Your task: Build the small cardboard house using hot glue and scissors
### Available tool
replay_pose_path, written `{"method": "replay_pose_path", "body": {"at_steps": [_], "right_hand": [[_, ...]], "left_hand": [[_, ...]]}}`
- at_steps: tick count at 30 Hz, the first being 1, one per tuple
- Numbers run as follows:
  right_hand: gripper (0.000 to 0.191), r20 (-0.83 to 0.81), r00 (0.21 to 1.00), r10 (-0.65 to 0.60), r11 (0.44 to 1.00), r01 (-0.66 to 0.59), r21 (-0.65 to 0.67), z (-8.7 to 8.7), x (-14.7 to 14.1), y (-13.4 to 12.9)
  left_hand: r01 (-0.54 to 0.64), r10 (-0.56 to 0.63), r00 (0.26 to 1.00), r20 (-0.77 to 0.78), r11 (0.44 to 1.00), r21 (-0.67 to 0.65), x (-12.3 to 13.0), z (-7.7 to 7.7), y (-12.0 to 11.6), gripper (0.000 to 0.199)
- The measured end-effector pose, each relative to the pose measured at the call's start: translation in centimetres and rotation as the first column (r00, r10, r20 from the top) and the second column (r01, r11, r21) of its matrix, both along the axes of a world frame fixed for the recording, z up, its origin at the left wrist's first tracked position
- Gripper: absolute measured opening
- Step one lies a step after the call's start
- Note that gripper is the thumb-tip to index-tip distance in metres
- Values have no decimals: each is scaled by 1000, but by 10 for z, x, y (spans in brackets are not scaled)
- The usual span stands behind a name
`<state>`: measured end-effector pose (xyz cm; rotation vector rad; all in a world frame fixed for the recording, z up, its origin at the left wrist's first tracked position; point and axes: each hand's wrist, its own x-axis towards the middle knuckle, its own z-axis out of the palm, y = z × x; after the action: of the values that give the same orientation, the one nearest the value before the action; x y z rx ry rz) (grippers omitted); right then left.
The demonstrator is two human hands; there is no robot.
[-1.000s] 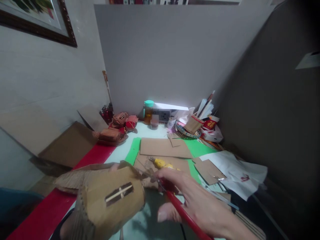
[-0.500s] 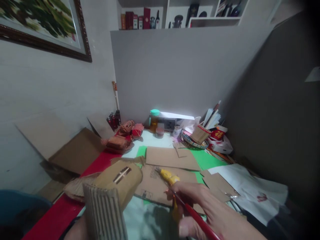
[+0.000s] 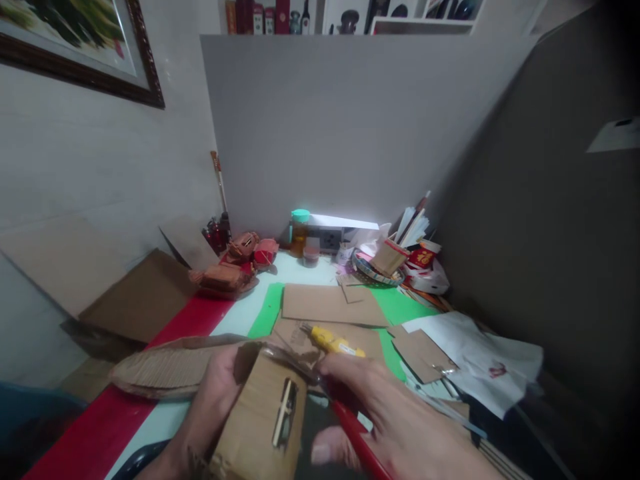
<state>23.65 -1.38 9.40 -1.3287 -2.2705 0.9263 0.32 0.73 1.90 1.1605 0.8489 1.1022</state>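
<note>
My left hand (image 3: pixel 213 393) is closed around a tan cardboard box model (image 3: pixel 260 413). The model has a slot in its side with light sticks set in it. In my right hand (image 3: pixel 395 413) is a slim tool with a red handle (image 3: pixel 357 433). Its greyish tip reaches the top edge of the model near my left fingers; blur hides its exact kind. Just beyond my right hand, a yellow tool with a pointed tip (image 3: pixel 333 341) lies on a flat cardboard sheet (image 3: pixel 333 305). A long corrugated cardboard piece with rounded ends (image 3: pixel 160 367) rests beside my left hand.
Brown craft models (image 3: pixel 227 275) stand at the back left. Near the grey panel are a green-lidded jar (image 3: pixel 300 233) and a woven basket (image 3: pixel 375 272). A white plastic sheet (image 3: pixel 505 363) and a cardboard scrap (image 3: pixel 425 357) lie at right. An open carton (image 3: pixel 135 293) stands left.
The cardboard model has moved right and turned, so its slot now stands steeply. My left hand has come into fuller view. The red-handled tool's tip has come to the model.
</note>
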Motion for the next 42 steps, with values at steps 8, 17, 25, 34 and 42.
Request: {"method": "replay_pose_path", "body": {"at_steps": [8, 17, 25, 34, 42], "right_hand": [[29, 3, 1000, 4, 997, -4, -80, 1, 3, 3], [34, 36, 999, -13, 998, 15, -67, -5, 5, 2], [25, 48, 999, 14, 998, -17, 53, -6, 7, -1], [34, 47, 998, 33, 999, -32, -18, -5, 1, 3], [30, 40, 998, 47, 999, -47, 0, -9, -2, 1]], "left_hand": [[10, -12, 999, -32, 997, -76, 8, 13, -4, 22], [-15, 12, 1000, -19, 985, -170, 8, 9, -1, 21], [28, -29, 1000, -6, 982, -187, 6, 17, -3, 19], [79, -78, 997, 18, 988, -133, 7, 19, -3, 19], [144, -142, 990, 20, 978, -151, 9, 19, -3, 18]]}}
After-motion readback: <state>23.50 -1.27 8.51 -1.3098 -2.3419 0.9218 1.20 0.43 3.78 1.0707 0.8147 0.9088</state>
